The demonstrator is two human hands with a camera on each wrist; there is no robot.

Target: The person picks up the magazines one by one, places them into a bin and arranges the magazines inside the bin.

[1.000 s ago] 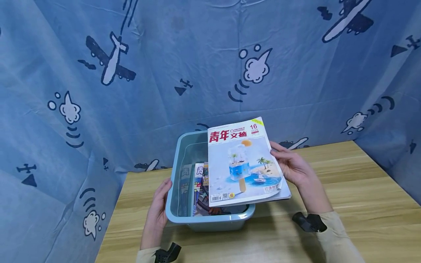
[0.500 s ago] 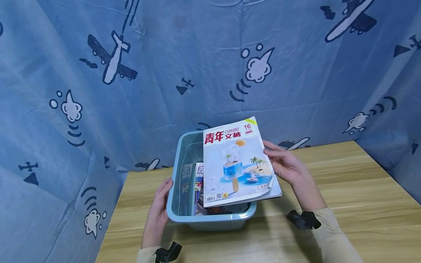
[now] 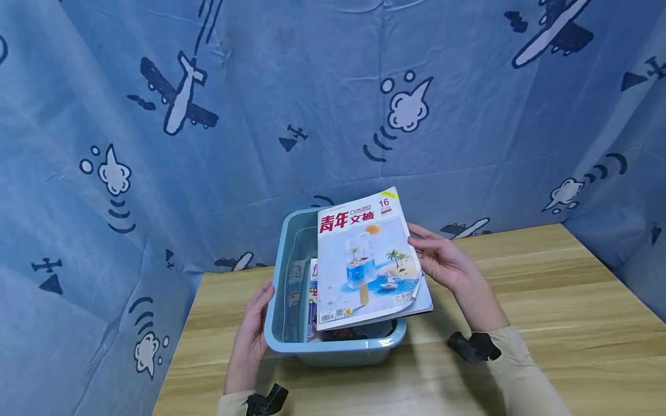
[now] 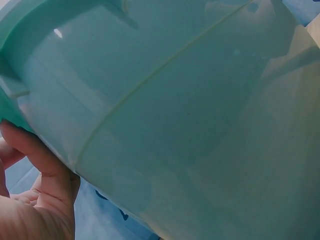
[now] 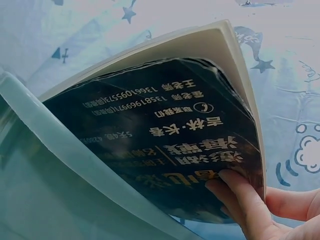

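A light-blue plastic bin (image 3: 340, 345) stands on the table, with several magazines (image 3: 312, 303) inside, partly covered. My left hand (image 3: 252, 323) holds its left rim; the left wrist view shows bent fingers (image 4: 37, 150) at the bin's outer wall (image 4: 175, 125). A magazine (image 3: 364, 260) with a white-and-blue cover and red lettering slants over the bin's right side. My right hand (image 3: 442, 260) pinches its right edge. From below, the right wrist view shows a dark back cover (image 5: 165, 115) above the bin's rim (image 5: 75, 155), fingers against it, with the magazine's pages slightly spread.
A wooden table (image 3: 546, 323) extends on both sides of the bin. Behind it hangs a blue curtain (image 3: 312, 86) printed with planes and clouds, close to the bin's far edge. Black wrist mounts (image 3: 473, 346) sit at both cuffs.
My right hand has moved left with the magazine, which now covers more of the bin and is turned slightly counterclockwise. The left hand and the bin have stayed in place.
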